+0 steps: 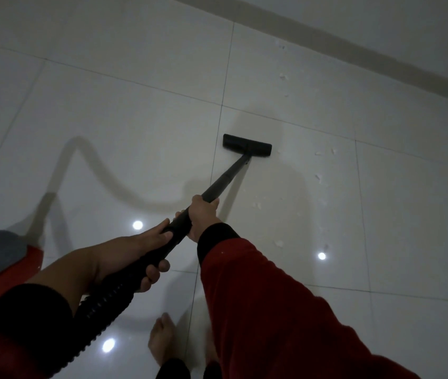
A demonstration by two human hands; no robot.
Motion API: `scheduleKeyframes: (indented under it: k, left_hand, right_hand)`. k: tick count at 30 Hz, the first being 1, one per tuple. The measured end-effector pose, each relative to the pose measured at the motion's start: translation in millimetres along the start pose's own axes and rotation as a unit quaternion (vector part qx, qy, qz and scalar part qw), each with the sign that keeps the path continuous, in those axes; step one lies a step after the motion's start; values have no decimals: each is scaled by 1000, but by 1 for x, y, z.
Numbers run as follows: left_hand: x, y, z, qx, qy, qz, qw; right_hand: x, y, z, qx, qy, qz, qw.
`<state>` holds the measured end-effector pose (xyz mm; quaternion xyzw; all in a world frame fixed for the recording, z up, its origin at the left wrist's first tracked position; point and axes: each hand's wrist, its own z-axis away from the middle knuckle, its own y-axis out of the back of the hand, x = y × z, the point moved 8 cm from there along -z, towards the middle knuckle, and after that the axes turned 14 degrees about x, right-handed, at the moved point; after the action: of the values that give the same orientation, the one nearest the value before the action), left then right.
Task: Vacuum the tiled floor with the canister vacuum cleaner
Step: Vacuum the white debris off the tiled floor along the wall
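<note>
The black floor nozzle (pixel 246 145) lies flat on the white tiled floor (pixel 124 138), just right of a grout line. A black wand (pixel 222 181) slopes from it back to me. My right hand (pixel 203 217) grips the wand higher up. My left hand (pixel 146 255) grips the handle where the ribbed black hose (pixel 102 305) joins. The red and grey canister (pixel 6 266) stands at the left edge, with its hose arching up from it.
Small white paper scraps (pixel 318 177) lie scattered on the tiles right of the nozzle and toward the beige skirting and wall (pixel 354 50) at the top right. A bare foot (pixel 161 340) stands at the bottom centre. Ceiling lights reflect off the glossy tiles.
</note>
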<state>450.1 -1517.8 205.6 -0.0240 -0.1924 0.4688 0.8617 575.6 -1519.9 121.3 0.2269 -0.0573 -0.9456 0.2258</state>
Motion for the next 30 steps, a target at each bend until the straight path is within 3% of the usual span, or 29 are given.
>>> scheduleKeyframes:
  k: [19,30]
  left_hand:
    - [-130,-35,51,13,0,3,1000]
    - [-182,-8,67,16,6,-25,1000]
  right_hand:
    - [101,97,22,-15,11,50,999]
    - [157,108,49,9,-4,22,1000]
